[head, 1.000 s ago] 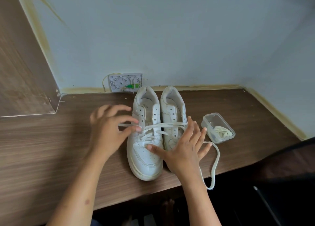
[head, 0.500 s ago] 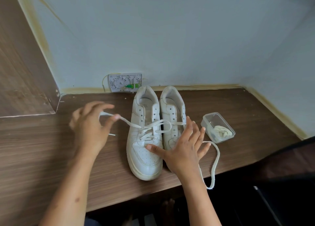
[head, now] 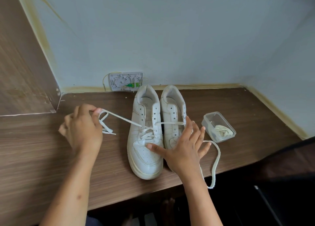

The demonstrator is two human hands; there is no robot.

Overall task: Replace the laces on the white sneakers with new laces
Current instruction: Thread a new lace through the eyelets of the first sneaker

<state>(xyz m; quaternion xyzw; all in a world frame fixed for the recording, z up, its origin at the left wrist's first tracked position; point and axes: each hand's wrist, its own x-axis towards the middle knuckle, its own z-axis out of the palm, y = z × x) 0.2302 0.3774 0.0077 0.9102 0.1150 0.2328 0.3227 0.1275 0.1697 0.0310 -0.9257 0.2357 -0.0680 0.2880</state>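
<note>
Leftmost, my left hand (head: 81, 130) pinches the lace (head: 122, 118), drawn taut from the left sneaker (head: 144, 150) on the table (head: 34, 149). My right hand (head: 184, 150) lies flat, fingers spread, across both sneakers. Beyond it, a tub (head: 207, 121) holds bundled laces (head: 222, 132).

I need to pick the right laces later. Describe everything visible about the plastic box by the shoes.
The plastic box is small, clear and rectangular with rounded corners, and has no lid on it. It sits upright on the wooden desk, right of the sneakers, apart from them. A bundled cream lace lies inside. No hand touches it.
</note>
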